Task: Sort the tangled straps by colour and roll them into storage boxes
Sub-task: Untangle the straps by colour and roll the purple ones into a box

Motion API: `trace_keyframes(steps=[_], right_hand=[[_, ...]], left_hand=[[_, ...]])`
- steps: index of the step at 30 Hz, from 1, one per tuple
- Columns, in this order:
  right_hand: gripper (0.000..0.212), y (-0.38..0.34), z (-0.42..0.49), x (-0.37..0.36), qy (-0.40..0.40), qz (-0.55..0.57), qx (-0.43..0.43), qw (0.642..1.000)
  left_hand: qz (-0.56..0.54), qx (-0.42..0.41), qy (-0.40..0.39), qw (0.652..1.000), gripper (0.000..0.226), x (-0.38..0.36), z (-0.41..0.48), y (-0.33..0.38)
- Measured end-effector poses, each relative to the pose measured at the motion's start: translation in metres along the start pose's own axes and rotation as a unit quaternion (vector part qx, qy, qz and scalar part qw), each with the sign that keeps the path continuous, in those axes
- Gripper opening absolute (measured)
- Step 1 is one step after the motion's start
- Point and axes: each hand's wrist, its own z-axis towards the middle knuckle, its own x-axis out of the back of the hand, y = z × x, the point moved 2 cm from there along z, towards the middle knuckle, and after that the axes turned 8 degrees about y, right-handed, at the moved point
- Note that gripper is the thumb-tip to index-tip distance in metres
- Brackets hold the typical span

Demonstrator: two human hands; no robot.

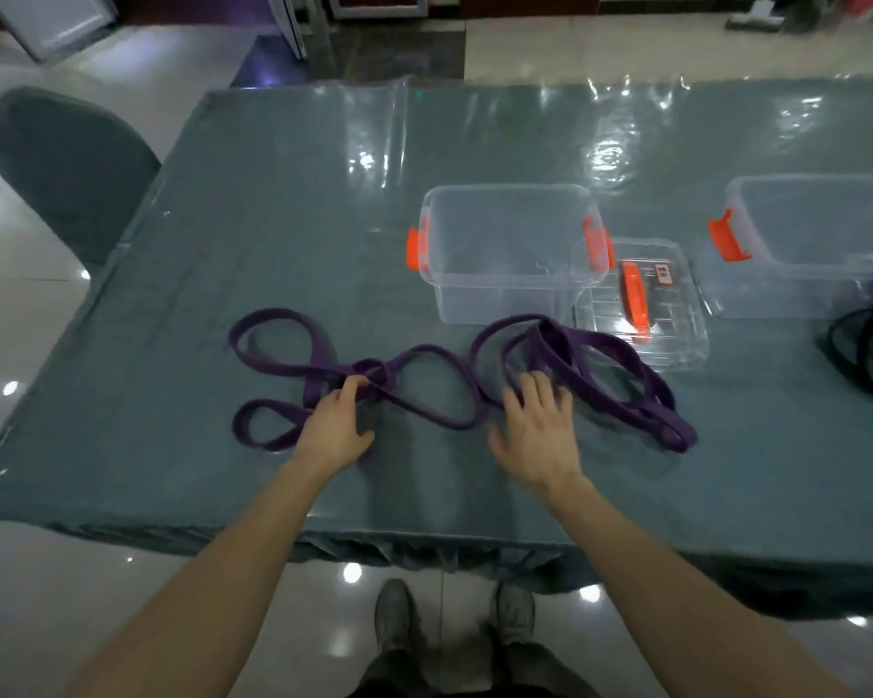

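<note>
The purple strap (676, 428) lies crosswise on the worktop (273, 219), its knot (374, 371) right at the fingers of the left hand (333, 430), grip unclear. The right hand (540, 435) rests spread-fingered on loops alongside.

A long purple flat strap (424, 355) lay looped and knotted on the grey-green cloth-covered table (273, 219). The left hand (333, 430) curled its fingers on the knot; the right hand (538, 430) rested spread-fingered on the loops. Behind stood a clear plastic box with orange latches (505, 254), and a clear lid with an orange handle (636, 304) lay beside it.
</note>
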Motion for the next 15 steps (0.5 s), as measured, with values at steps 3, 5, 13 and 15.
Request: trace_keyframes(steps=[3,5,13,15], right_hand=[[0.043,-0.053,0.005,-0.003,0.037,0.096,0.089,0.991],[0.059,-0.083,0.017,-0.013,-0.045,0.133,0.088,0.986],[0.025,-0.139,0.061,-0.007,-0.104,0.188,0.074,0.974],[0.021,-0.159,0.079,0.020,-0.062,0.248,0.065,0.965]], left_hand=[[-0.022,-0.027,-0.041,0.999,0.051,-0.002,-0.011,-0.019],[0.022,-0.071,-0.076,0.994,0.039,0.004,-0.022,-0.036],[0.101,0.084,0.143,0.981,0.018,0.084,-0.049,-0.154],[0.122,0.112,0.109,0.980,0.025,0.087,-0.050,-0.175]])
